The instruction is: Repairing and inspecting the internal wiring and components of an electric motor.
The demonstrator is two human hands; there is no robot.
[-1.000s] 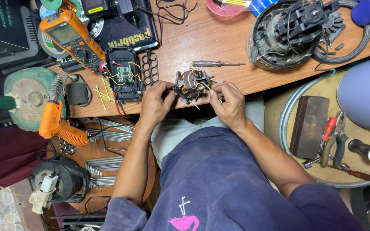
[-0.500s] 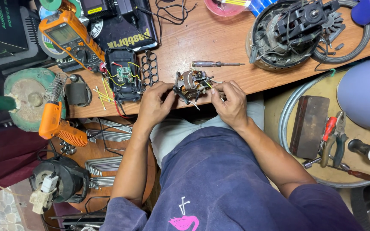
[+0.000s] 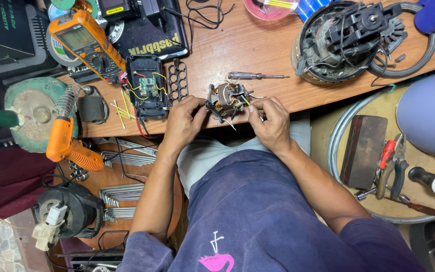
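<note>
Workbench edge: hands around motor

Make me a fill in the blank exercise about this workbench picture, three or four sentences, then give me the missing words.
1. Both the left hand and the right hand hold a small motor wound with ____ wire.
2. The screwdriver lies on the ____ workbench.
3. The multimeter at the top left has an ____ case.
4. The pliers on the round tray have ____ handles.

Missing words: copper; wooden; orange; red
</note>
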